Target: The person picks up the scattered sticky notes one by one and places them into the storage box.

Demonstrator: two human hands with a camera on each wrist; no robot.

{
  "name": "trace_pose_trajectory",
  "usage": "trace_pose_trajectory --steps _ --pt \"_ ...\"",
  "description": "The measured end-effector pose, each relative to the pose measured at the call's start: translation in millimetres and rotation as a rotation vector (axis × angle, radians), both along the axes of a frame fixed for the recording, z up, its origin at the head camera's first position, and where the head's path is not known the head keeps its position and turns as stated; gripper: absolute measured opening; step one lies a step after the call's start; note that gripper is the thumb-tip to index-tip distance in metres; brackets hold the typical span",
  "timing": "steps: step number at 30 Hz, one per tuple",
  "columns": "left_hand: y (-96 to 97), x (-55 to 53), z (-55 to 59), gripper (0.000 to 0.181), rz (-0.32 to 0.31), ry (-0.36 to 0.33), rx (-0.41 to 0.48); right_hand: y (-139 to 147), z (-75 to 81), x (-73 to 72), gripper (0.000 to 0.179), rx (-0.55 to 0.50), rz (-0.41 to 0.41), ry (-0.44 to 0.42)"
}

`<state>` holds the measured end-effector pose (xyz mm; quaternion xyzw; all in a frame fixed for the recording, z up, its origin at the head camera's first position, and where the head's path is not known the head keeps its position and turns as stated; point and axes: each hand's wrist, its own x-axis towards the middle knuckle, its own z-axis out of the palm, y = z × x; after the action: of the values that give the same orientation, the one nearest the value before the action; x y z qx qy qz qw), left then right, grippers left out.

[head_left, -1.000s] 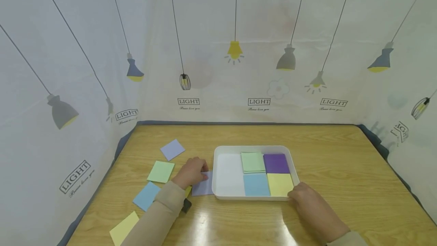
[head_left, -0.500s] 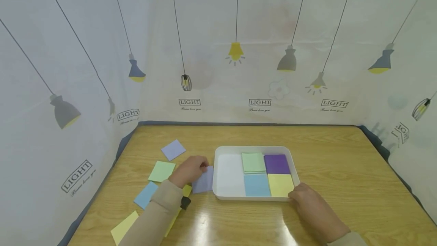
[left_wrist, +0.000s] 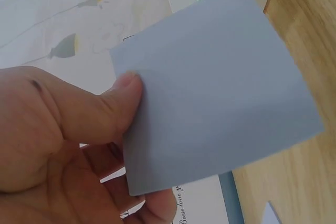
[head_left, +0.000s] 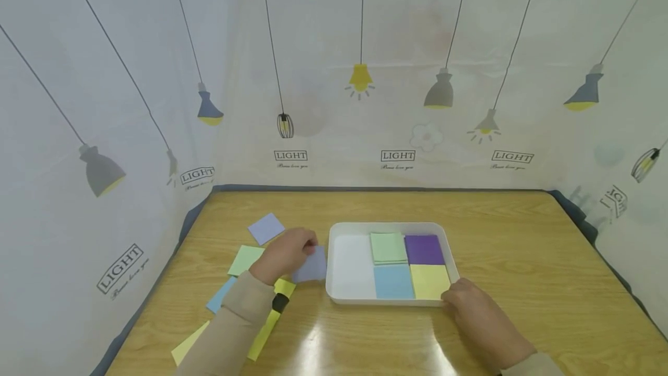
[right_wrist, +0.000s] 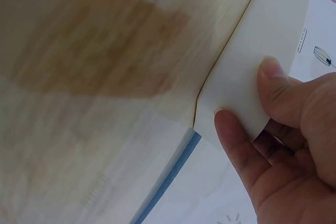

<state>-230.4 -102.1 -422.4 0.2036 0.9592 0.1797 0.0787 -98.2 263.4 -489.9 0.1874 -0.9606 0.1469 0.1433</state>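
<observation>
We are looking over a wood-grained table [head_left: 501, 231], its far edge meeting a pale wall covering [head_left: 323, 45] printed with hanging lamps; a dark blue band [head_left: 334, 188] is running along that seam. Light is glinting on the near wood.

Bare wood is stretching from the white tray [head_left: 352, 266] to the table's right side, and a strip of it is lying beyond the tray's far rim. Inside, we are seeing green squares [head_left: 388, 247] and a purple square [head_left: 424, 249] sitting far, a blue square [head_left: 394, 282] and a yellow square [head_left: 430, 281] near, the tray's white floor showing left of them.

The left hand [head_left: 287, 251] is pinching a lavender square [head_left: 311, 264] just beside the tray's left rim; we are not managing to tell whether they are touching. The right hand [head_left: 480, 312] is gripping the tray's near right corner, covering it.

The left sleeve [head_left: 224, 329] is partly hiding loose squares [head_left: 245, 260] on the left and a yellow-and-black item [head_left: 280, 303] we are struggling to identify.
</observation>
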Motion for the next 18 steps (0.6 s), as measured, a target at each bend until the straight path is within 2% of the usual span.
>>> trace_pose_trajectory --steps 3,7,12,18 --pt "1.7 1.7 4.1 0.01 0.002 0.009 -0.018 0 0.1 0.6 0.026 -0.015 0.013 0.018" --pt "2.9 2.5 12.3 0.011 0.026 -0.005 0.001 0 0.5 0.5 0.026 -0.021 0.028 0.032" --pt "5.3 -0.4 20.7 0.011 0.049 -0.008 0.016 0 1.7 0.4 0.025 -0.015 0.025 0.021" --pt "11.5 -2.9 24.5 0.01 0.011 0.038 0.018 0 3.2 -0.4 0.024 0.024 -0.006 -0.038"
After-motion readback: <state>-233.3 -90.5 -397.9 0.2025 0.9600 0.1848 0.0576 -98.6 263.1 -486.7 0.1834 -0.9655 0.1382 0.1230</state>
